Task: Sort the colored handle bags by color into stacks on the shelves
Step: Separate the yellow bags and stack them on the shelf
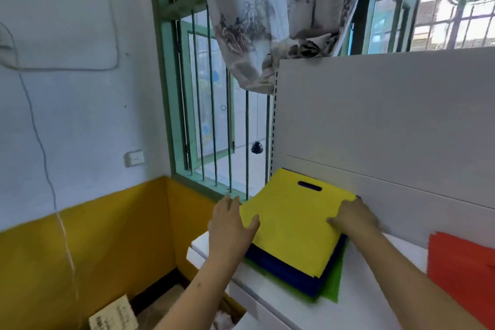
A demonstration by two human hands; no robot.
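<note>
A yellow handle bag (294, 220) lies on top of a pile on the white shelf (375, 276), its cut-out handle toward the back panel. Under it are dark blue bags (292, 270) and, lowest, a green bag (334, 286) whose edge sticks out at the front. My left hand (231, 225) rests on the yellow bag's left edge with fingers straight and the thumb on top. My right hand (351, 215) holds the bag's right edge with fingers curled over it. An orange-red bag (460, 273) lies on the shelf at the far right.
The shelf's white back panel (388, 120) rises behind the pile. A barred window (214, 115) with a printed curtain (267, 21) is to the left. Below the shelf's left end stands an open cardboard box (166, 305) on the floor by a yellow wall.
</note>
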